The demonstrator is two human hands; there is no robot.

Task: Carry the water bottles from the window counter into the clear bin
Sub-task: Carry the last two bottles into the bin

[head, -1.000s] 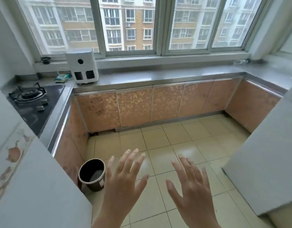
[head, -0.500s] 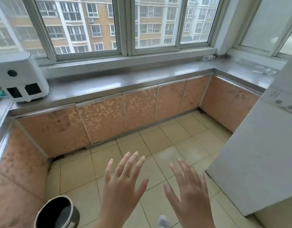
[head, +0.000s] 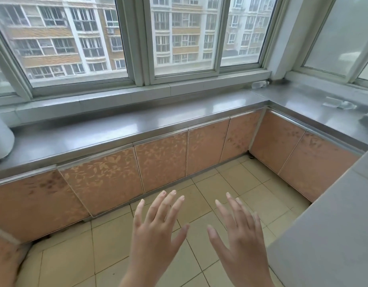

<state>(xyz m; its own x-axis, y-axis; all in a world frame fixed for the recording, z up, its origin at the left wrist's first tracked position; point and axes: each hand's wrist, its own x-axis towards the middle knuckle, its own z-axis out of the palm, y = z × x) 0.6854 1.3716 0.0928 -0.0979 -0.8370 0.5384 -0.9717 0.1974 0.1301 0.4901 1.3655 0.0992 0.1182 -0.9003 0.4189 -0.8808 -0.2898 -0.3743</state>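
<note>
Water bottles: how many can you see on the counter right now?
2. One bottle lies in the far corner by the window sill; another bottle lies on the right counter run. More may sit out of frame.

Home kitchen (probably), steel counter (head: 137, 125), cabinets (head: 160, 166)

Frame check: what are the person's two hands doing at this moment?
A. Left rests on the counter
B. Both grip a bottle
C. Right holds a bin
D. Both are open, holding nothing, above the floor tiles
D: the left hand and right hand show spread, straight fingers over the floor tiles, touching nothing.
</note>
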